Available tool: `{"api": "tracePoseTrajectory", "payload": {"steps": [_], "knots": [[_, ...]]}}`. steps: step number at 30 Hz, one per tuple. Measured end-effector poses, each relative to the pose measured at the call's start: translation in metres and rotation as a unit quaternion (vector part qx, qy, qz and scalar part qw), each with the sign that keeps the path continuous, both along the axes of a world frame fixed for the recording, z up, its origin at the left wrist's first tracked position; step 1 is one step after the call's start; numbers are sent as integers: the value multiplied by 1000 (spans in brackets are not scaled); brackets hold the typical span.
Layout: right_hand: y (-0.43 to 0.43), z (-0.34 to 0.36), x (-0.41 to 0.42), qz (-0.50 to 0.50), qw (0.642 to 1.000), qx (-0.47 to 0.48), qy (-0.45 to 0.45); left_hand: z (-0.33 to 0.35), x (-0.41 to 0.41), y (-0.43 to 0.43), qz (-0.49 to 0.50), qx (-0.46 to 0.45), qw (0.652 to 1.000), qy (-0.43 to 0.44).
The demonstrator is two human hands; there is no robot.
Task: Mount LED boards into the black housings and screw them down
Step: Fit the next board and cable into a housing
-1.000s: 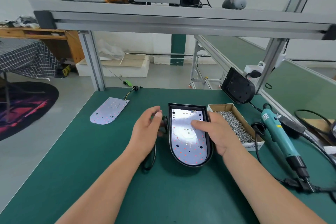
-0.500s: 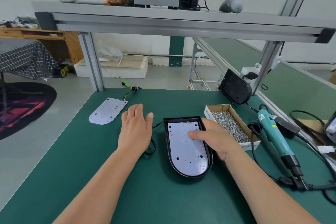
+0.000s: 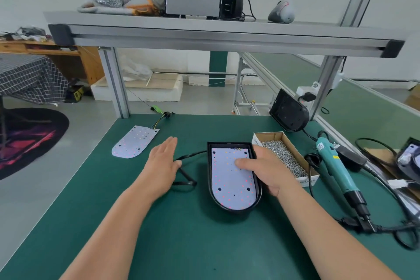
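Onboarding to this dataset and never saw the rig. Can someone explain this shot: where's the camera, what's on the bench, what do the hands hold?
No robot here: a person works bare-handed, and the picture comes from a wide-angle camera worn on the head, looking forward and down. On the green mat lies a black housing with a white LED board seated in it. The right hand lies over the housing's right edge, one digit pressing on the board. The left hand is flat and open beside a black cable, holding nothing. A spare LED board lies far left, a cardboard box of screws sits right of the housing, and a teal electric screwdriver lies beyond that. Another housing leans against the frame post.
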State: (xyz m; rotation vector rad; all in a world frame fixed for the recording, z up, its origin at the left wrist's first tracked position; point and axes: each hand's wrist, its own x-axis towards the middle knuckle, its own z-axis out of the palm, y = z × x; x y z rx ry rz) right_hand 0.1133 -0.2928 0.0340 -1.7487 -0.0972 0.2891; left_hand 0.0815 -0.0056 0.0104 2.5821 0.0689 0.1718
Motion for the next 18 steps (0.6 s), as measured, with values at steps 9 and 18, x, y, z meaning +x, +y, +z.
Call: {"api": "tracePoseTrajectory", "payload": {"steps": [9, 18], "knots": [[6, 7, -12, 26, 981, -171, -86, -3, 1, -33, 32, 101, 992, -74], [0, 7, -17, 25, 954, -269, -133, 3, -6, -40, -23, -68, 987, -144]]}}
